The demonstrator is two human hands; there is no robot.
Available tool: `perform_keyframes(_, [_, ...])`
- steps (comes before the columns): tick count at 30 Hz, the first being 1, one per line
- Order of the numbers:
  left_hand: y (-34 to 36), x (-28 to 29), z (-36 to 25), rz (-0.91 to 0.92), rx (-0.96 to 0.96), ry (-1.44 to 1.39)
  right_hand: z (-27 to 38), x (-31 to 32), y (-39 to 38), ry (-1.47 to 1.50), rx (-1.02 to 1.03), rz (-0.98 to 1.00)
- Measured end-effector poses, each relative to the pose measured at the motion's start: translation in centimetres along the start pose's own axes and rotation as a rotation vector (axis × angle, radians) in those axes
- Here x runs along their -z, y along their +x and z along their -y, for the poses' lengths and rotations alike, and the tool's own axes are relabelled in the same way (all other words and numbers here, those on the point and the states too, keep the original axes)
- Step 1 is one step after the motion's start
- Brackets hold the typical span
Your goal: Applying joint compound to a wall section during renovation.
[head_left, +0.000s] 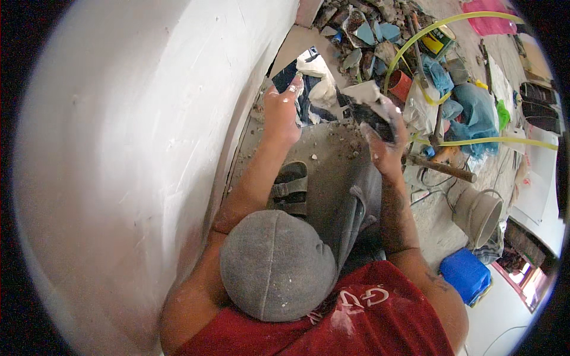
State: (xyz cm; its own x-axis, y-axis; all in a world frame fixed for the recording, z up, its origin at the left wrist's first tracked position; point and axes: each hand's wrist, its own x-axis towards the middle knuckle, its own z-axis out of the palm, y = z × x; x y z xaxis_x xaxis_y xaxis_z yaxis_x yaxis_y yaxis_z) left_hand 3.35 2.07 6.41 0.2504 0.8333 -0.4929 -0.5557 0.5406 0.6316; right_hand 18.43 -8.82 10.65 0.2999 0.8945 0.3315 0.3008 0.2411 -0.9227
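Note:
My left hand [283, 110] grips the near left edge of an angular flat piece [301, 107] with a glossy dark-and-pale face, its thumb lying on top. A thick mound of white paste [322, 92] sits on that piece. To the right, my right hand [389, 142] is closed around a dark, paste-smeared flat tool [371, 115]; its exact kind is unclear. Whitish paste [362, 91] covers the tool's far end, close to the flat piece's right edge. White smears mark the fingers of both hands.
A white wall [130, 160] rises along my left. Broken rubble [356, 29] lies ahead. On the right are a blue plastic bag [478, 113], a yellow hose or strip [469, 142], a wooden-handled tool [442, 168], a whitish bucket [478, 216] and a blue container [465, 275].

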Motion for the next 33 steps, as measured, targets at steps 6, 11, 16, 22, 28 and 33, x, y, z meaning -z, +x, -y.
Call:
perform_keyframes(6, [-0.4, -0.6, -1.0, -0.072, 0.038, 0.023, 0.1, -0.9, 1.3, -0.167, 0.071, 0.233])
perform_keyframes(11, [-0.4, -2.0, -2.3, 0.022, 0.063, 0.004, -2.5, -0.3, 1.0, -0.254, 0.072, 0.242])
perform_keyframes(16, [0.2, 1.2, -1.5, 0.100, -0.030, 0.158, -4.2, 0.0, 0.0, -0.360, 0.043, 0.273])
perform_keyframes(22, [-4.6, -2.7, -6.2, 0.120, 0.217, -0.049, -4.3, 1.1, 0.9, -0.306, -0.111, 0.471])
perform_keyframes(28, [-5.1, -1.3, -3.4, 0.253, 0.157, 0.020, -4.4, 5.8, 12.7, -0.659, 0.087, -0.062])
perform_keyframes(33, [-4.4, -1.4, -3.9, 0.249, 0.342, -0.112, 7.5, 2.9, 20.1, 0.001, -0.202, -0.153])
